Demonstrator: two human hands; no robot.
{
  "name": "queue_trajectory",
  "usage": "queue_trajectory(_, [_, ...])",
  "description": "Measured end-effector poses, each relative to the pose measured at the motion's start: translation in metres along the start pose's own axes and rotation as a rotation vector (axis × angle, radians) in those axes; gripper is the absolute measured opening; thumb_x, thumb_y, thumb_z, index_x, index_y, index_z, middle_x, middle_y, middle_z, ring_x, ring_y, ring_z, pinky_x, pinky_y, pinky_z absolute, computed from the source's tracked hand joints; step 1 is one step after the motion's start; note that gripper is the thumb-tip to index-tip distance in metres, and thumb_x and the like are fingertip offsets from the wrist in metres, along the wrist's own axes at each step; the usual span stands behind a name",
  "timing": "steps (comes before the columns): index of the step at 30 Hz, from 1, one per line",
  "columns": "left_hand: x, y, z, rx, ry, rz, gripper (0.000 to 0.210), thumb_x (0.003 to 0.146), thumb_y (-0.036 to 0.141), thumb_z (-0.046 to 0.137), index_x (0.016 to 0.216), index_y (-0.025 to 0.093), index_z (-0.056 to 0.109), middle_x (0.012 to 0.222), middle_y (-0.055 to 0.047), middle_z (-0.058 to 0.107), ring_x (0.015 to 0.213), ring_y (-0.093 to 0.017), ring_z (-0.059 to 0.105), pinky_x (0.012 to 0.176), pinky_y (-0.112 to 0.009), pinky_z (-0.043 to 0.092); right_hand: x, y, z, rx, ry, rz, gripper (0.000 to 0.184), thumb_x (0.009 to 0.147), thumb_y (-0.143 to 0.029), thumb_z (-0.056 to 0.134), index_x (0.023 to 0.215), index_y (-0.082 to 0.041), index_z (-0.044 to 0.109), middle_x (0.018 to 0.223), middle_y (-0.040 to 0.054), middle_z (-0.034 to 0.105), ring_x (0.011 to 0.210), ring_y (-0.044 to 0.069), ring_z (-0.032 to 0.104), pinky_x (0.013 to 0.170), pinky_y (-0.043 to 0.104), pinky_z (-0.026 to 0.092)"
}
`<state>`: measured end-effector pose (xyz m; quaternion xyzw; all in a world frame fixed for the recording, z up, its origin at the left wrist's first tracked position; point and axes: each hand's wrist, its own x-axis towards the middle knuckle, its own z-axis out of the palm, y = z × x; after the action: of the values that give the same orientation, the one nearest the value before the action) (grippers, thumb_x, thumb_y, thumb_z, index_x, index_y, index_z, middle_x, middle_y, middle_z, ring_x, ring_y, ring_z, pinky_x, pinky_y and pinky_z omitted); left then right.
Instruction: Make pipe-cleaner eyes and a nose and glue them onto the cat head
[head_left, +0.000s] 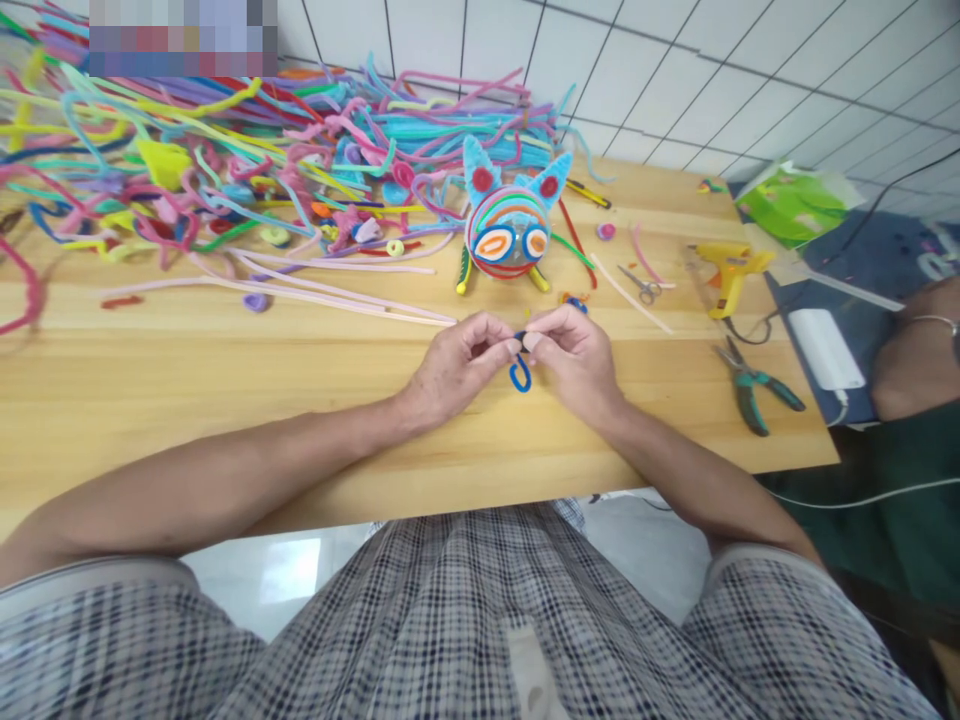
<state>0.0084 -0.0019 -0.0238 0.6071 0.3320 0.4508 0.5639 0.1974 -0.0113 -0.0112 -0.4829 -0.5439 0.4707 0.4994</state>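
Observation:
Above the front part of the wooden table (pixel 337 370), my left hand (pixel 466 365) and my right hand (pixel 576 360) meet fingertip to fingertip. Both pinch a small dark piece at the end of a blue pipe cleaner (pixel 520 376), whose loop hangs below the fingers. Fingertips hide part of the piece. Just beyond my hands stands a figure (pixel 508 228) wound from colourful pipe cleaners, with light-blue pointed ears, red ear centres and blue-rimmed orange eyes. A small blue and orange piece (pixel 574 301) lies beside my right hand.
Heaped pipe cleaners (pixel 247 170) cover the back left. Pale pink pipe cleaners (pixel 337 295) reach towards my left hand. On the right lie small scissors (pixel 643 288), a yellow glue gun (pixel 727 272) and green-handled pliers (pixel 754 388). Another person's arm (pixel 919 350) is at the right edge.

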Motion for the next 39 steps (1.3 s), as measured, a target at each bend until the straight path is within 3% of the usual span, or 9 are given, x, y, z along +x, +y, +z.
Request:
queue_trajectory(6, [0.001,-0.001,0.0,-0.054,-0.029,0.005,0.045,0.097,0.061,0.08,0.093,0.019,0.064,0.074,0.001,0.068,0.061,-0.011,0.055,0.059,-0.024,0.044,-0.002,0.0,0.004,0.034,0.039,-0.037,0.02,0.084,-0.03,0.086,0.085,-0.025,0.067,0.076,-0.0045,0.069,0.064,0.011,0.062,0.064,0.027,0.053])
queue_trajectory(10, [0.002,-0.002,0.0,-0.076,-0.048,0.001,0.048,0.096,0.064,0.081,0.091,0.018,0.064,0.069,0.003,0.061,0.058,-0.01,0.05,0.055,-0.023,0.04,-0.002,0.004,0.003,0.064,0.058,-0.056,0.022,0.084,-0.033,0.087,0.085,-0.024,0.067,0.079,-0.0046,0.071,0.063,0.01,0.064,0.063,0.026,0.054])
queue_trajectory(16, [0.003,-0.003,0.002,-0.132,-0.04,0.012,0.051,0.09,0.064,0.088,0.091,0.018,0.065,0.073,0.002,0.067,0.061,-0.01,0.058,0.061,-0.023,0.047,-0.002,0.012,0.005,0.077,0.114,-0.084,0.027,0.084,-0.039,0.089,0.086,-0.025,0.066,0.083,-0.0047,0.071,0.063,0.008,0.063,0.061,0.024,0.054])
queue_trajectory(23, [0.003,-0.008,0.0,-0.109,-0.033,0.026,0.049,0.091,0.061,0.089,0.091,0.018,0.065,0.072,0.003,0.065,0.059,-0.009,0.054,0.058,-0.022,0.045,-0.001,-0.003,-0.004,-0.082,0.013,-0.051,0.027,0.081,-0.036,0.088,0.085,-0.025,0.064,0.078,-0.0036,0.068,0.07,0.013,0.062,0.066,0.028,0.054])
queue_trajectory(30, [0.001,-0.007,-0.001,0.005,-0.062,0.047,0.048,0.096,0.062,0.082,0.089,0.017,0.068,0.074,0.001,0.069,0.063,-0.011,0.058,0.062,-0.023,0.048,0.004,-0.02,-0.019,-0.2,-0.258,-0.021,0.014,0.083,-0.025,0.081,0.094,-0.021,0.073,0.077,-0.0029,0.067,0.068,0.012,0.058,0.064,0.027,0.046])
queue_trajectory(34, [0.001,-0.005,-0.002,0.047,-0.052,0.073,0.047,0.099,0.063,0.078,0.089,0.018,0.069,0.075,0.001,0.07,0.063,-0.011,0.058,0.064,-0.023,0.048,0.005,-0.017,-0.019,-0.132,-0.255,0.008,0.012,0.085,-0.027,0.079,0.092,-0.021,0.073,0.073,-0.0036,0.065,0.065,0.011,0.054,0.06,0.026,0.043])
queue_trajectory(39, [0.002,-0.002,-0.003,0.046,-0.066,0.068,0.052,0.098,0.068,0.077,0.089,0.018,0.067,0.072,0.001,0.066,0.063,-0.011,0.055,0.062,-0.023,0.047,0.004,-0.021,-0.02,-0.097,-0.254,0.012,0.017,0.085,-0.03,0.084,0.096,-0.022,0.073,0.08,-0.0021,0.071,0.071,0.013,0.061,0.067,0.027,0.051])
